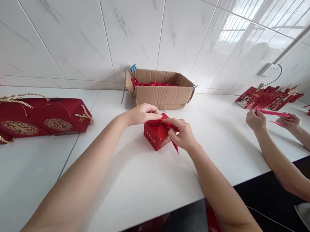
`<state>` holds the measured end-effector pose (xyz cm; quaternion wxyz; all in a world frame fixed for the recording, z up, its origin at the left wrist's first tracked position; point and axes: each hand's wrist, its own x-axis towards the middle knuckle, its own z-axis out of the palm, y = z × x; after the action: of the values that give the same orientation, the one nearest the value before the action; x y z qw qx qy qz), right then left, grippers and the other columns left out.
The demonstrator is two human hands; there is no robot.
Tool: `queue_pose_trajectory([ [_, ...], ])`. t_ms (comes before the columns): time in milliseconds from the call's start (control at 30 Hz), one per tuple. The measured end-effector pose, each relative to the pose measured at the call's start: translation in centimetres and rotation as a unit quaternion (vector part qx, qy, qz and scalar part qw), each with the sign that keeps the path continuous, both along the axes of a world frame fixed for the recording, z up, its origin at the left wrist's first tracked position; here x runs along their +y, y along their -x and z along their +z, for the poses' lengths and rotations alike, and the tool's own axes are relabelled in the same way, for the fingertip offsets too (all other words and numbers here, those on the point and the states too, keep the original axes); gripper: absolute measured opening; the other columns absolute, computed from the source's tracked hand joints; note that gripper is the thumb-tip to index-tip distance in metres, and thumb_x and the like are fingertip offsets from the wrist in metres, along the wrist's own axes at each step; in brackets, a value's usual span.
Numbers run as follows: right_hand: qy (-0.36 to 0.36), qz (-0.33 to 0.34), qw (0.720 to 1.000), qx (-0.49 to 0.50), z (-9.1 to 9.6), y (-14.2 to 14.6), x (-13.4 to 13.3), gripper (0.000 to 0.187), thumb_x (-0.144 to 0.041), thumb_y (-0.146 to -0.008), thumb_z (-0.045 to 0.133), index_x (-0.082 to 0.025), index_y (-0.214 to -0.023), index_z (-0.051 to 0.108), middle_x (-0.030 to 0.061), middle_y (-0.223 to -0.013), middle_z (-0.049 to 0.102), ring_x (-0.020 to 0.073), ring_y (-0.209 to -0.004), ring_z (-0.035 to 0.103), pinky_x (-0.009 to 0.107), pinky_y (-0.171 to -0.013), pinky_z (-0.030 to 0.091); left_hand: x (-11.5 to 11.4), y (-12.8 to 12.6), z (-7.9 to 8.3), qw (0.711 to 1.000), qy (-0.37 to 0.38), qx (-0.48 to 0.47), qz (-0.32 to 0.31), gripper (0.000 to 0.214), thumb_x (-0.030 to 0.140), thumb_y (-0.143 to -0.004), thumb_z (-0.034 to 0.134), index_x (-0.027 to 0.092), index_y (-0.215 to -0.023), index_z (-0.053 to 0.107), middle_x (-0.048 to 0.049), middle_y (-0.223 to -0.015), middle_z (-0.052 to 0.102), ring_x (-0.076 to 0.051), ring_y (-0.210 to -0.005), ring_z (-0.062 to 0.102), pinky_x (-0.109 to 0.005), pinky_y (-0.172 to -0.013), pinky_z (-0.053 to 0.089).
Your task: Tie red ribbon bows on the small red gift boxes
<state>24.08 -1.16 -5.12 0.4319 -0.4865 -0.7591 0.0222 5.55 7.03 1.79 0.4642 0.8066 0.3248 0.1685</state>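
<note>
A small red gift box stands on the white table in front of me. A red ribbon lies across its top, and one end hangs down past the box's right corner. My left hand pinches the ribbon at the box's top left. My right hand is closed on the ribbon at the box's right side. Both hands touch the box.
An open cardboard box with red ribbons inside sits against the tiled wall. Flat red gift bags with rope handles lie at the left. At the right, another person's hands hold a red ribbon, with red cards stacked behind them.
</note>
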Motion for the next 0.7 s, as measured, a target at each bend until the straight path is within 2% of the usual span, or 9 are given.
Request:
queue_pose_trajectory([
  [167,-0.011,-0.002,1.0,-0.007,0.0,-0.1,0.1,0.036,-0.012,-0.073,0.043,-0.019,-0.098,0.068,-0.002,-0.059,0.061,0.0127,-0.052,0.052,0.034,-0.074,0.045,0.1,-0.2,-0.4,0.999,-0.002,0.0,0.032,0.039,0.051,-0.08,0.058,0.018,-0.061,0.048,0.0016,-0.06,0.044,-0.012,-0.057,0.041,-0.027,-0.055,0.032],
  [333,-0.002,-0.006,1.0,-0.004,0.1,0.1,0.0,0.042,-0.011,-0.073,0.043,-0.021,-0.106,0.066,-0.0022,-0.065,0.066,0.0123,-0.053,0.052,0.034,-0.076,0.047,0.5,-0.4,-1.1,0.997,-0.056,0.009,0.052,0.041,0.05,-0.081,0.056,0.018,-0.059,0.042,0.0025,-0.06,0.039,-0.01,-0.056,0.035,-0.026,-0.053,0.028],
  [533,0.022,-0.003,1.0,0.002,0.5,0.0,-0.2,0.029,-0.017,-0.081,0.048,-0.021,-0.102,0.067,0.0011,-0.074,0.071,0.0136,-0.06,0.058,0.033,-0.075,0.05,0.6,-0.6,-1.3,0.995,-0.074,0.014,0.066,0.038,0.049,-0.078,0.059,0.018,-0.061,0.047,0.0022,-0.062,0.043,-0.011,-0.058,0.038,-0.026,-0.053,0.03],
  [700,0.048,0.016,0.999,0.013,0.6,-0.4,-0.2,0.038,-0.01,-0.076,0.045,-0.02,-0.107,0.066,-0.0009,-0.068,0.068,0.012,-0.054,0.056,0.031,-0.069,0.051,0.6,-0.6,-1.4,0.996,-0.062,0.016,0.061,0.036,0.049,-0.079,0.059,0.018,-0.063,0.049,0.0015,-0.064,0.047,-0.011,-0.061,0.04,-0.026,-0.055,0.031],
])
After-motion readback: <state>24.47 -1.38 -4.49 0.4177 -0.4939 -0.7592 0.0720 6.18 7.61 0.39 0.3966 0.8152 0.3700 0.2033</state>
